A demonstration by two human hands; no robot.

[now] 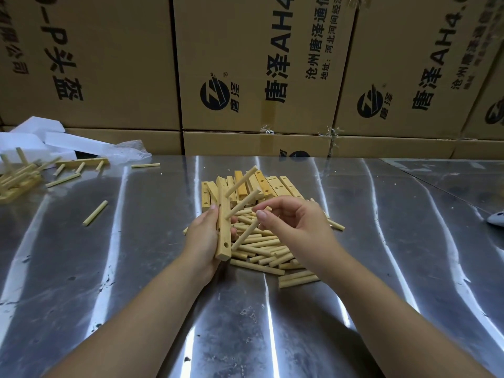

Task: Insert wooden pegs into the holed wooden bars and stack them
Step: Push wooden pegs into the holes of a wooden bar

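We could jam the peg [244,236] if it meets the bar's [225,252] free hole [226,245] aslant, or drop it into the pile [261,249] beneath. Our left hand [203,236] grips the pale bar, upright above the table's [136,268] middle, two seated pegs [242,204] jutting far-right; our right hand [294,222] pinches the third.

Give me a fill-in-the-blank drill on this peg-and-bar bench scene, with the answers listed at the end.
1. The ___ hand grips the holed bar.
2. Above the peg pinched by the right hand, ___ inserted pegs stick out of that bar.
3. Loose pegs lie piled on the shiny ___ table.
4. Printed ___ boxes stand behind the table.
Missing words: left, two, metal, cardboard.
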